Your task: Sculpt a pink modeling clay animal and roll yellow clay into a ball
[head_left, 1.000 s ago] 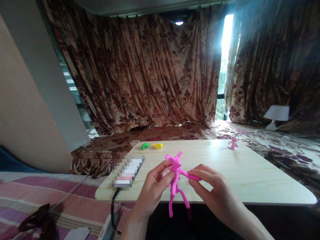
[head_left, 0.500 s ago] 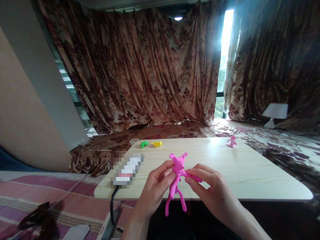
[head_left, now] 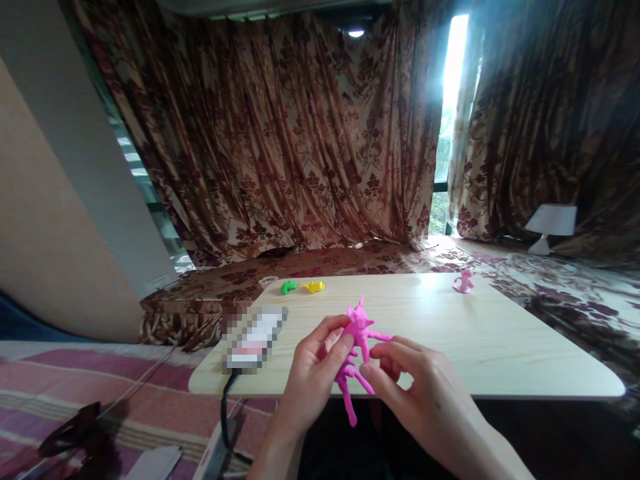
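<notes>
A bright pink clay figure point(head_left: 359, 325) with pointed ears and long thin limbs is held up over the table's near edge. My left hand point(head_left: 320, 360) pinches its upper body between thumb and fingers. The fingers of my right hand point(head_left: 417, 377) are curled at two of its limbs: the thumb lies at the tip of one that hangs down, the index finger at the end of one pointing right. The figure's lower limbs dangle below my left thumb. Part of its body is hidden by that thumb.
On the pale wooden table point(head_left: 500, 353) lie a green piece point(head_left: 289, 287) and a yellow piece point(head_left: 314, 287) at the far left. A small pink figure point(head_left: 464, 281) stands far right. A blurred-out device point(head_left: 255, 339) with a black cable point(head_left: 225, 413) rests at the left edge.
The pink figure has turned in my left hand, its head and limbs now facing another way. My right hand has shifted its fingers from one outstretched limb to around two limbs.
</notes>
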{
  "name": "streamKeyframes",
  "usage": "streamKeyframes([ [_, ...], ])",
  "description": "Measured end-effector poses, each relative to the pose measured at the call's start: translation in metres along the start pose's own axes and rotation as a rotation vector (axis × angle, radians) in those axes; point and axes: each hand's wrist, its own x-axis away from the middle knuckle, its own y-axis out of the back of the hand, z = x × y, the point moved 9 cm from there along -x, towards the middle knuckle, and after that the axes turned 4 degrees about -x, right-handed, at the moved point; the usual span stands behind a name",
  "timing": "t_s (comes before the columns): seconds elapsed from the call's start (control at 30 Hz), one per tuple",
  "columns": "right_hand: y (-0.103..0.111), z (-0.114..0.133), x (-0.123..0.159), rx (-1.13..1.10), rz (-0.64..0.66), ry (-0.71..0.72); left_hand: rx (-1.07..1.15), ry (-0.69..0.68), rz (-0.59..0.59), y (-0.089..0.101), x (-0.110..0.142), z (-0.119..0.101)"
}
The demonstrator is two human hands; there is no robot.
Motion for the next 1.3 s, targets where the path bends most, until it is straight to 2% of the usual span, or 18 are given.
streamKeyframes([
  [0.13, -0.007, 0.003, -0.004, 0.005, -0.001, 0.049, -0.032, -0.003, 0.015, 0.0, -0.001, 0.001],
  [0.37, -0.006, 0.008, 0.0, -0.053, -0.001, 0.083, -0.068, -0.039, 0.041, -0.001, -0.001, 0.0],
  [0.47, 0.003, 0.003, 0.006, -0.084, -0.011, 0.056, -0.07, -0.028, 0.054, 0.001, -0.002, 0.004],
  [0.6, 0.039, -0.028, 0.004, -0.082, -0.186, -0.015, -0.119, -0.087, 0.156, -0.002, -0.023, 0.002],
  [0.67, 0.045, -0.052, -0.007, -0.105, -0.207, -0.062, -0.17, -0.138, 0.254, -0.011, -0.042, 0.0],
  [0.8, 0.013, -0.098, -0.042, -0.324, 0.017, -0.129, -0.249, -0.164, 0.393, -0.028, -0.084, 0.009],
  [0.87, 0.0, -0.113, -0.055, -0.379, 0.067, -0.122, -0.28, -0.155, 0.448, -0.036, -0.102, 0.018],
  [1.03, -0.008, -0.144, -0.07, -0.375, 0.026, -0.105, -0.384, -0.183, 0.551, -0.051, -0.132, 0.037],
  [1.3, -0.015, -0.189, -0.081, -0.248, -0.082, -0.1, -0.622, -0.414, 0.62, -0.078, -0.147, 0.037],
])
